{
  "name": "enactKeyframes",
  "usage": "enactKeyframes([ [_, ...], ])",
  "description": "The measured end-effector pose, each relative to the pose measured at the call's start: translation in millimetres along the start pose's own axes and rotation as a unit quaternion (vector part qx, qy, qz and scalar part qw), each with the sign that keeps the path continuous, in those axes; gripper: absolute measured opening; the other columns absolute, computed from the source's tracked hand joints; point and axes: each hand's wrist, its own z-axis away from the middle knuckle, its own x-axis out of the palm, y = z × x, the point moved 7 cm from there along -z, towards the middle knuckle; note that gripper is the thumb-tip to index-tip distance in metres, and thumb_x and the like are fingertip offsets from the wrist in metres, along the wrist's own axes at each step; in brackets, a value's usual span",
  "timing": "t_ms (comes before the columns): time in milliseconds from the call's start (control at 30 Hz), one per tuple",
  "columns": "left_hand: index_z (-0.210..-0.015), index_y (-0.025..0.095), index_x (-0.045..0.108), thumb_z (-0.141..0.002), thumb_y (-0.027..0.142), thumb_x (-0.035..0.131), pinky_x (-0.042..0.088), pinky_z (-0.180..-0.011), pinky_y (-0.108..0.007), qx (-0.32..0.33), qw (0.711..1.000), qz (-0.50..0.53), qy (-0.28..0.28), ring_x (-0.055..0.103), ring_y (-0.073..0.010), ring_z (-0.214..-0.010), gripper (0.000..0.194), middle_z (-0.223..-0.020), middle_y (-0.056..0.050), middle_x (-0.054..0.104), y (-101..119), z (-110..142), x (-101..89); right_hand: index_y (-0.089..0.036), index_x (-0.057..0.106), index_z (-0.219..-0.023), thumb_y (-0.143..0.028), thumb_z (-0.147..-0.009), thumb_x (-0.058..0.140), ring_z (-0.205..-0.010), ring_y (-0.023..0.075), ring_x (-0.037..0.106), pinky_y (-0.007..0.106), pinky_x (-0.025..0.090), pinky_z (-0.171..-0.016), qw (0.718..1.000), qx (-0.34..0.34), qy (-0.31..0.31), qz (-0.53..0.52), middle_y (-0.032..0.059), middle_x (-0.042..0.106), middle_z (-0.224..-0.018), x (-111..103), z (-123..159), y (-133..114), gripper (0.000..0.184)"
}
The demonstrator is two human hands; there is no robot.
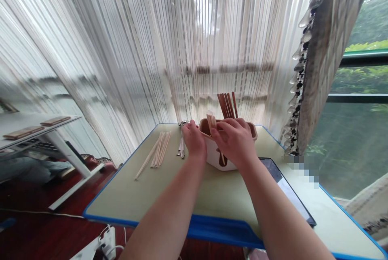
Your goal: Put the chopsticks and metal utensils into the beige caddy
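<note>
A white chopstick holder (214, 160) with a brown inside stands near the table's far edge. My left hand (194, 141) is closed against its left side, thumb up. Over the rim, my right hand (236, 137) has thumb and fingers closed by a bundle of pale wooden chopsticks (211, 121), whose upper ends rise from the left part of the holder. A pale tip shows in the brown slot (223, 161) in the holder's front. Several dark brown chopsticks (228, 105) stand upright behind my right hand. My fingers hide much of the holder's opening.
More pale chopsticks (160, 149) lie on the table (145, 199) at the left. Metal cutlery (181, 147) lies beside my left hand. A tablet (287, 189) lies right of the holder, partly under my right forearm. Sheer curtains (151, 50) hang behind.
</note>
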Motion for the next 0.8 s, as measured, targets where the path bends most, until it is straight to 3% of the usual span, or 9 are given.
enactKeyframes([
  [100,-0.085,0.019,0.046,-0.086,0.047,0.033,0.045,-0.067,-0.031,-0.055,0.996,-0.009,0.065,0.058,-0.0168,-0.074,0.031,-0.083,-0.005,0.058,4.0,1.9,-11.0,-0.024,0.068,-0.086,-0.037,-0.080,0.055,-0.089,0.0236,0.050,0.039,0.039,-0.080,1.000,0.004,0.007,-0.008,0.0041,0.067,-0.093,-1.5,-0.1,1.9,0.020],
  [300,-0.085,0.020,0.045,-0.087,0.046,0.030,0.043,-0.071,-0.031,-0.032,0.998,-0.001,0.058,0.056,-0.0159,-0.077,0.030,-0.083,-0.004,0.056,13.4,3.6,-11.0,-0.024,0.069,-0.083,-0.039,-0.080,0.055,-0.087,0.0236,0.051,0.039,0.040,-0.080,1.000,0.024,0.017,-0.004,0.0040,0.067,-0.091,-2.5,-0.6,6.8,0.021],
  [467,-0.093,0.019,0.048,-0.086,0.044,0.035,0.044,-0.077,-0.032,-0.022,0.997,0.024,0.067,0.055,-0.0159,-0.086,0.028,-0.092,-0.005,0.056,12.3,2.8,-14.3,-0.024,0.067,-0.088,-0.029,-0.079,0.055,-0.089,0.0224,0.054,0.040,0.041,-0.085,0.994,0.013,0.102,-0.040,0.0048,0.065,-0.094,-22.8,3.1,3.1,0.016],
  [567,-0.097,0.021,0.050,-0.083,0.042,0.042,0.043,-0.080,-0.032,-0.008,0.996,0.035,0.087,0.054,-0.0163,-0.092,0.027,-0.096,-0.005,0.056,18.1,-8.9,-32.9,-0.024,0.064,-0.098,-0.021,-0.075,0.058,-0.089,0.0216,0.055,0.039,0.042,-0.084,0.986,-0.047,0.139,-0.078,0.0056,0.063,-0.096,-33.8,7.8,-11.8,0.025],
  [633,-0.096,0.022,0.052,-0.081,0.041,0.046,0.043,-0.079,-0.031,-0.003,0.995,0.041,0.094,0.055,-0.0159,-0.090,0.025,-0.095,-0.004,0.057,21.5,-23.4,-51.5,-0.025,0.061,-0.104,-0.018,-0.073,0.059,-0.085,0.0209,0.056,0.038,0.045,-0.079,0.982,-0.098,0.123,-0.105,0.0059,0.063,-0.094,-30.4,12.9,-26.5,0.032],
  [800,-0.090,0.020,0.050,-0.079,0.034,0.043,0.045,-0.061,-0.025,-0.087,0.975,0.146,0.145,0.060,-0.0143,-0.082,0.019,-0.095,-0.004,0.058,6.2,-59.4,-103.8,-0.022,0.054,-0.113,-0.015,-0.075,0.055,-0.078,0.0183,0.056,0.033,0.047,-0.070,0.959,-0.196,-0.010,-0.203,0.0056,0.063,-0.091,17.4,39.1,-73.1,0.038],
])
